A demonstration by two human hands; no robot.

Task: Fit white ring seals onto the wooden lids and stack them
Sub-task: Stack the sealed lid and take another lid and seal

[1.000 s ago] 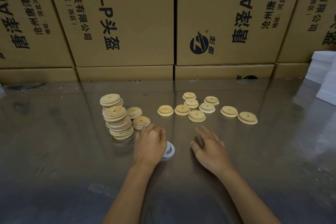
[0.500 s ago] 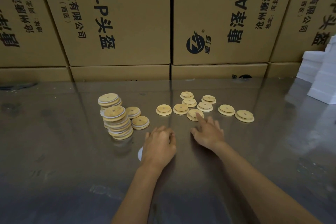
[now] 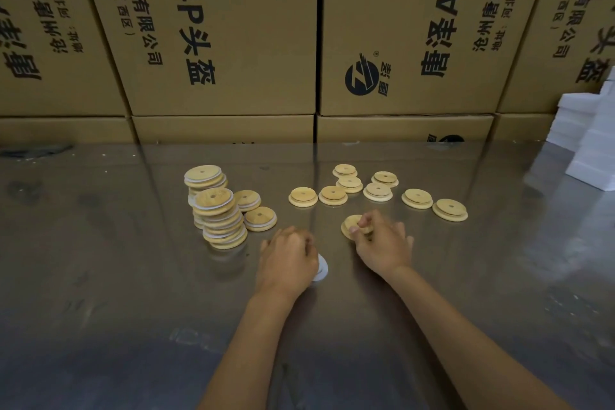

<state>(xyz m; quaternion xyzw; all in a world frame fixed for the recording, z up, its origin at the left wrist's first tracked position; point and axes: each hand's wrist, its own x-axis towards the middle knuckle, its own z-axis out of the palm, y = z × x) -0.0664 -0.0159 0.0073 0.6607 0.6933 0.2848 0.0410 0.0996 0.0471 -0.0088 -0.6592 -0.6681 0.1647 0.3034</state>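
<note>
right hand point(image 3: 382, 243) gripping wooden lid point(image 3: 352, 226), left hand point(image 3: 288, 260) — white ring seal point(image 3: 322, 268)

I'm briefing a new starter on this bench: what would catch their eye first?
Most likely the leaning stack of round wooden lids with white seals, left of centre on the shiny metal table. Next, the two hands near the middle: the right hand pinches a loose wooden lid, and the left hand holds a white ring seal. Printed brown cardboard boxes wall the back.
</note>
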